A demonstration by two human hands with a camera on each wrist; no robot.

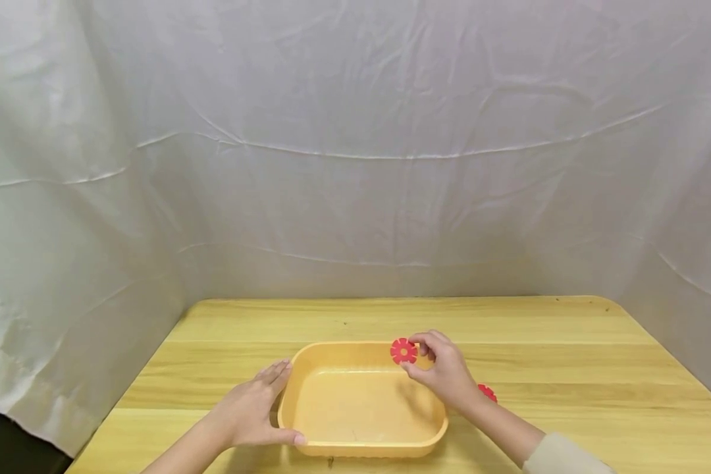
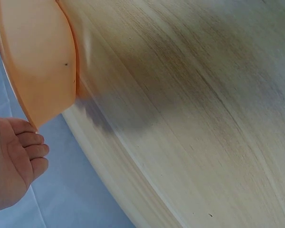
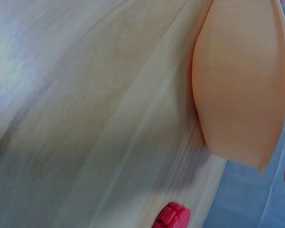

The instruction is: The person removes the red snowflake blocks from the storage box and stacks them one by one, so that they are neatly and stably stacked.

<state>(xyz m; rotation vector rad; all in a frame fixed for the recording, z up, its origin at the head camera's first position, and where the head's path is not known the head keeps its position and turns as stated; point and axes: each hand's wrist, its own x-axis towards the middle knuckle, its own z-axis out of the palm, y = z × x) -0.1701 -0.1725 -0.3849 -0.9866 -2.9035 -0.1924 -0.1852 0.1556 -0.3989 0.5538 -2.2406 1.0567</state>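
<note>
A shallow yellow plastic basin [image 1: 355, 449] sits on the table, its inside facing up. My left hand [image 1: 251, 408] grips its left end, thumb on the near rim and fingers at the far left side; in the left wrist view the fingers [image 2: 35, 147] bend at the basin's corner. Over the basin's far right part, my right hand [image 1: 444, 372] pinches a red notched plastic disc [image 1: 395, 352] with a hole in its middle, between thumb and forefinger. More red notched discs [image 3: 173, 216] appear bunched on the table right of the basin, partly hidden by my right wrist in the head view.
The wooden table [image 1: 569, 368] extends around the basin on both sides. Pale cloth [image 1: 355, 197] hangs behind and along the sides. A beige sleeve [image 1: 563, 454] covers the right forearm.
</note>
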